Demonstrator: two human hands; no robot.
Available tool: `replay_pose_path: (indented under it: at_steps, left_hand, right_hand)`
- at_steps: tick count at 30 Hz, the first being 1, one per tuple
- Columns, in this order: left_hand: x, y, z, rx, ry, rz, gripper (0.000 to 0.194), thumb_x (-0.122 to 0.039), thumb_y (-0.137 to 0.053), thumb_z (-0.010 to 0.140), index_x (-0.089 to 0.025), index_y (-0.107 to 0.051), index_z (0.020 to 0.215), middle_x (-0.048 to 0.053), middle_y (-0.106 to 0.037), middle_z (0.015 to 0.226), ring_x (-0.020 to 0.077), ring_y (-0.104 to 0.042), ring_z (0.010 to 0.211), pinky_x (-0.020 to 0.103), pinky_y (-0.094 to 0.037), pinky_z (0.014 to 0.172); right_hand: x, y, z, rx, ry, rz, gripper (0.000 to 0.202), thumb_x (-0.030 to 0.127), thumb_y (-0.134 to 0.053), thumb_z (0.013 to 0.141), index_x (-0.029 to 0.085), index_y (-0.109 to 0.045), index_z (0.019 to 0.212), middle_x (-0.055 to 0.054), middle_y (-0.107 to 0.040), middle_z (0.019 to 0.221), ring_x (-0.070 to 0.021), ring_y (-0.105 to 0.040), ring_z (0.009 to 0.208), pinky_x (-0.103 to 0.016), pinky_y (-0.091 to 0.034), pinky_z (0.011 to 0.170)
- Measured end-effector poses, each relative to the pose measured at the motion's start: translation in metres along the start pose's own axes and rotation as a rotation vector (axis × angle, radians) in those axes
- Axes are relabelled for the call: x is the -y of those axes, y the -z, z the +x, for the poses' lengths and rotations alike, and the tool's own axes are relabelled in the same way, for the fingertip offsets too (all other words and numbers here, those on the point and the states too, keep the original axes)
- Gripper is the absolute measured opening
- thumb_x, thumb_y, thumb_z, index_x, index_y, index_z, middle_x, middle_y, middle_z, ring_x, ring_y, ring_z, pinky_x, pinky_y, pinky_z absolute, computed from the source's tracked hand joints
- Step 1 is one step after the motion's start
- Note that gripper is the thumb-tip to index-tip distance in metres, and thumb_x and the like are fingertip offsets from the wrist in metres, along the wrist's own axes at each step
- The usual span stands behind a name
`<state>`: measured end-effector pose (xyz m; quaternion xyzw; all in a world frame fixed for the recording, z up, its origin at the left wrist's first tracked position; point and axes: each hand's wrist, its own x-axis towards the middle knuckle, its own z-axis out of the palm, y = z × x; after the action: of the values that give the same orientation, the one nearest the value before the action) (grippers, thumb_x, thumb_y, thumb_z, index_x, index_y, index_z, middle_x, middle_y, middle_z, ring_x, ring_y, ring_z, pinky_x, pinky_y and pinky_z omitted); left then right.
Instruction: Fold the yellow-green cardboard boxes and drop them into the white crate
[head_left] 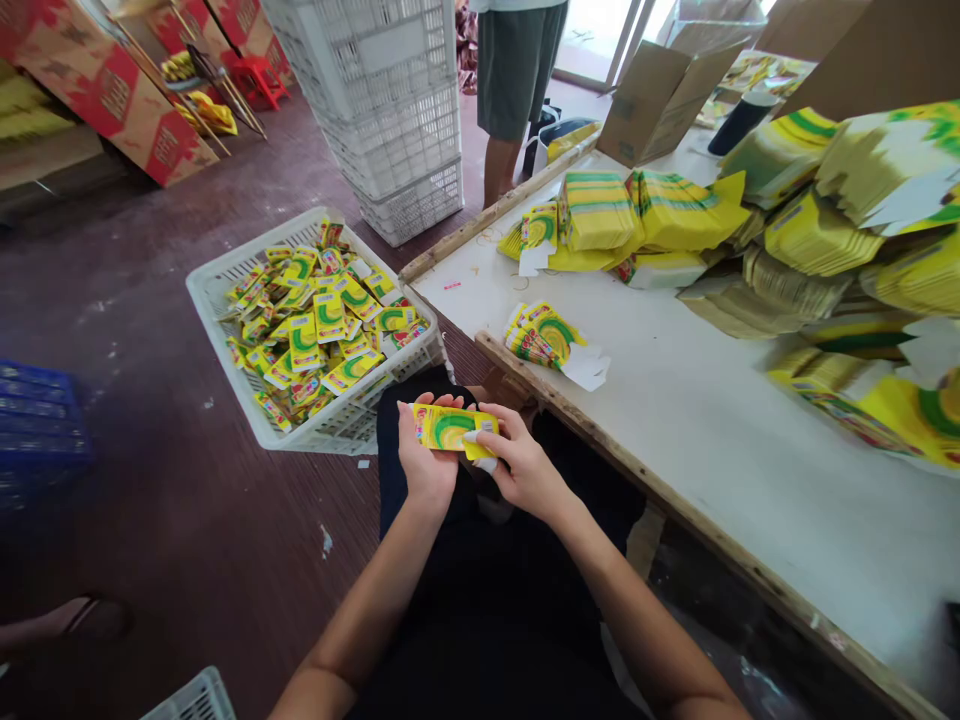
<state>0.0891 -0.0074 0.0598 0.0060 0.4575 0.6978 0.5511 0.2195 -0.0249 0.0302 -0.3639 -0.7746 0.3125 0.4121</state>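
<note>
A small yellow and green carton [448, 430] is held over my lap by both hands. My left hand [424, 462] grips its left end from below. My right hand [521, 465] pinches its right end, fingers on the flap. A short stack of flat yellow cartons [541, 337] lies on the white table [705, 430] just beyond my hands. A white plastic crate [225, 375] on the floor to the left holds several folded yellow boxes [322, 325].
Large piles of flat yellow cartons [825, 230] cover the table's far right. A cardboard box [652, 100] stands at its far end. Stacked white crates [390, 110] and a standing person [517, 80] are behind. A blue crate [37, 430] sits at left.
</note>
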Motion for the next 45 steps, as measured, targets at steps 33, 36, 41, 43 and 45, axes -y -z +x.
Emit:
replay_pose_path:
  at_steps: [33,36,41,43,45]
  left_hand:
    - [-0.043,0.014,0.046,0.128,-0.25,0.399,0.046,-0.031,-0.088,0.047,-0.02,-0.059,0.081,-0.002,-0.066,0.08,0.0136,-0.063,0.067,0.025,-0.053,0.059]
    - [-0.083,0.001,0.084,-0.066,-0.444,0.3,0.034,-0.026,-0.075,0.069,-0.024,-0.045,0.084,-0.006,-0.06,0.087,0.0098,-0.063,0.072,0.026,-0.054,0.073]
    - [-0.07,0.012,0.085,-0.155,-0.356,0.349,0.031,-0.012,-0.066,0.074,-0.023,-0.045,0.095,-0.004,-0.057,0.087,0.0076,-0.061,0.066,0.024,-0.052,0.067]
    - [-0.042,0.029,0.072,-0.067,-0.139,0.451,0.028,-0.015,-0.07,0.07,-0.019,-0.052,0.091,0.0,-0.061,0.083,0.0113,-0.063,0.063,0.024,-0.051,0.06]
    - [-0.016,0.049,0.062,-0.022,0.001,0.529,0.033,-0.019,-0.076,0.065,-0.019,-0.056,0.092,0.003,-0.066,0.086,0.0122,-0.065,0.063,0.024,-0.051,0.058]
  right_hand:
    - [-0.02,0.032,0.007,-0.189,-0.228,-0.075,0.054,0.02,-0.063,0.078,0.023,-0.044,0.128,-0.011,-0.056,0.119,-0.0249,-0.057,0.108,-0.043,-0.052,0.091]
    - [-0.039,0.055,0.02,-0.333,-0.306,-0.261,0.035,0.016,-0.054,0.082,0.022,-0.053,0.117,-0.01,-0.061,0.107,-0.0258,-0.059,0.103,-0.045,-0.05,0.092]
    - [-0.072,0.067,0.043,-0.377,-0.53,-0.557,0.038,0.008,-0.054,0.075,0.015,-0.057,0.113,-0.016,-0.062,0.104,-0.0317,-0.056,0.101,-0.052,-0.044,0.093]
    - [-0.081,0.064,0.047,-0.381,-0.553,-0.605,0.036,0.007,-0.053,0.074,0.016,-0.058,0.109,-0.015,-0.063,0.098,-0.0314,-0.057,0.095,-0.051,-0.045,0.089]
    - [-0.087,0.061,0.05,-0.401,-0.529,-0.624,0.033,0.006,-0.052,0.073,0.017,-0.058,0.103,-0.014,-0.063,0.093,-0.0308,-0.057,0.091,-0.05,-0.047,0.085]
